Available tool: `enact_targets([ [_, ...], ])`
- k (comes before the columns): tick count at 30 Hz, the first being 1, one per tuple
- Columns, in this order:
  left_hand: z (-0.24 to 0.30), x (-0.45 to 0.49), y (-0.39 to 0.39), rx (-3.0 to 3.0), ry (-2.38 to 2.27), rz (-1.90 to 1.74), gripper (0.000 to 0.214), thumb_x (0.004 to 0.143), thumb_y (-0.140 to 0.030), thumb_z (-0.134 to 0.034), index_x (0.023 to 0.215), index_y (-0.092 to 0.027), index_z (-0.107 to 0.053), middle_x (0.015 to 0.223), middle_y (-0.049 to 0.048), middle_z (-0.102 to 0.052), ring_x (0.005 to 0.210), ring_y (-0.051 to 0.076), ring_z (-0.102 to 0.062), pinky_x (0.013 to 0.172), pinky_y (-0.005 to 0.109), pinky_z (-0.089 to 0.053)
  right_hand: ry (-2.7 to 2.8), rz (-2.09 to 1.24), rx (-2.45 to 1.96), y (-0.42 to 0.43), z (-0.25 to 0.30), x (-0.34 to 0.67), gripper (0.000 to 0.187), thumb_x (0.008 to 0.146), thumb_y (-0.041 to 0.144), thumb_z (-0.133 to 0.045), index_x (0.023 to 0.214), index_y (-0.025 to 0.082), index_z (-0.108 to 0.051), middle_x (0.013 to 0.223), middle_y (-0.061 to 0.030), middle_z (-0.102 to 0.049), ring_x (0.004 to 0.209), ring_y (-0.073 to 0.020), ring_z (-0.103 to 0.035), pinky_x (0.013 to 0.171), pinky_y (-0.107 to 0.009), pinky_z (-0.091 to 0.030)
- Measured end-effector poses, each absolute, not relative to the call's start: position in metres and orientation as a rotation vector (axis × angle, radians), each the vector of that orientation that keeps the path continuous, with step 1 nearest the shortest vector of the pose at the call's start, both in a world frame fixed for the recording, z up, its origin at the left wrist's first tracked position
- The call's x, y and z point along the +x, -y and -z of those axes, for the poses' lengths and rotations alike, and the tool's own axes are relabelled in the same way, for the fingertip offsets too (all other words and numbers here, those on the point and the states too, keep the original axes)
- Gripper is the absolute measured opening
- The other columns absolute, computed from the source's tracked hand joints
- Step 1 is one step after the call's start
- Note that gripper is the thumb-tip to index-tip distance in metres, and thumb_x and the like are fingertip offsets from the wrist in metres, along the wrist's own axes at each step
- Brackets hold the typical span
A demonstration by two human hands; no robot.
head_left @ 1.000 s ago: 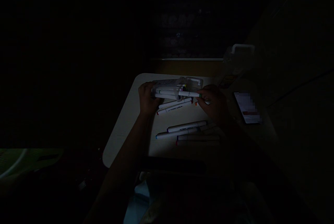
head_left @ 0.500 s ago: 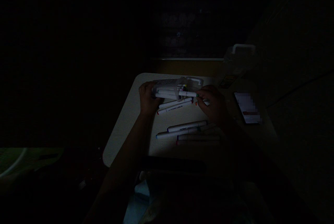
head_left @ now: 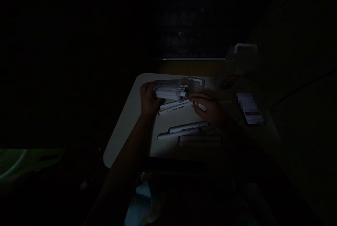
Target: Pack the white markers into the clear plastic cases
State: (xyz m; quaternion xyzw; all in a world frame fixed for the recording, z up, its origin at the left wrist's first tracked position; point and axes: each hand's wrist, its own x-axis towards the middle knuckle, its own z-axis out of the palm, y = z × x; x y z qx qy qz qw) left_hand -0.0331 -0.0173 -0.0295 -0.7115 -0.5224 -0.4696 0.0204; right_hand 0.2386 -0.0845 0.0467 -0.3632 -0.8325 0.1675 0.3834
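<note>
My left hand [head_left: 149, 100] is wrapped around the closed end of a clear plastic case [head_left: 168, 82] lying on its side, its mouth facing right. Several white markers are inside, and a green-ended marker [head_left: 183, 94] sticks out a little at the mouth. My right hand [head_left: 207, 108] is just right of that green end, fingers stretched out and thumb apart, gripping nothing; whether a fingertip touches the marker I cannot tell. Below the case lie two markers, one a red-ended marker [head_left: 173, 108]. Another marker [head_left: 200, 106] shows partly behind my right hand.
Several loose markers [head_left: 188, 126] lie nearer the front of the white table [head_left: 126, 124]. A clear lid with a white handle [head_left: 196, 79] is behind the case. At the right are a phone [head_left: 250, 108] and a clear container with a handle [head_left: 240, 61]. The room is very dark.
The green-ended marker has slid left, deeper into the case. My right hand has moved slightly left and its fingers have come off the marker's end. My left hand stays on the case.
</note>
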Motion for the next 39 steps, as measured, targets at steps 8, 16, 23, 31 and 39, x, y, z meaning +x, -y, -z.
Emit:
enact_targets([
  [8,0.031,-0.034,0.016,-2.205,1.67,1.426,0.07,0.06,-0.03,-0.072,0.126,-0.027,-0.049,0.123,0.0087,-0.048,0.119,0.029,-0.044,0.104,0.046,-0.038,2.334,-0.513,-0.891,0.086,-0.044,0.235,0.041,0.085,0.01,-0.044,0.123,0.019,-0.06,0.134,-0.0099,-0.057,0.127,-0.0191,-0.051,0.107,-0.045,-0.044],
  [16,0.028,-0.032,0.018,-2.206,1.641,1.443,0.066,0.063,-0.036,-0.07,0.124,-0.025,-0.049,0.122,0.009,-0.049,0.118,0.028,-0.045,0.103,0.044,-0.038,2.346,-0.536,-0.885,0.089,-0.039,0.232,0.043,0.085,0.006,-0.04,0.123,0.018,-0.058,0.143,-0.0102,-0.048,0.133,-0.0182,-0.045,0.109,-0.041,-0.042],
  [23,0.03,-0.033,0.017,-2.216,1.598,1.479,0.065,0.063,-0.033,-0.07,0.124,-0.027,-0.049,0.122,0.008,-0.048,0.118,0.028,-0.045,0.102,0.044,-0.039,2.355,-0.507,-0.946,0.094,-0.047,0.228,0.038,0.085,0.008,-0.043,0.119,0.018,-0.058,0.145,-0.011,-0.044,0.134,-0.0198,-0.043,0.11,-0.042,-0.041],
  [31,0.029,-0.032,0.017,-2.203,1.63,1.454,0.065,0.062,-0.031,-0.07,0.123,-0.027,-0.05,0.122,0.0077,-0.049,0.118,0.029,-0.045,0.103,0.046,-0.039,2.31,-0.46,-0.954,0.096,-0.046,0.226,0.037,0.085,0.009,-0.046,0.118,0.017,-0.059,0.146,-0.0131,-0.042,0.135,-0.0224,-0.042,0.11,-0.043,-0.041],
  [39,0.029,-0.033,0.017,-2.185,1.662,1.47,0.067,0.06,-0.028,-0.07,0.124,-0.027,-0.05,0.122,0.0078,-0.049,0.118,0.029,-0.045,0.103,0.047,-0.038,2.436,-0.526,-0.89,0.095,-0.045,0.228,0.051,0.081,0.003,-0.044,0.128,0.02,-0.055,0.156,-0.0073,-0.027,0.143,-0.0233,-0.028,0.114,-0.041,-0.035],
])
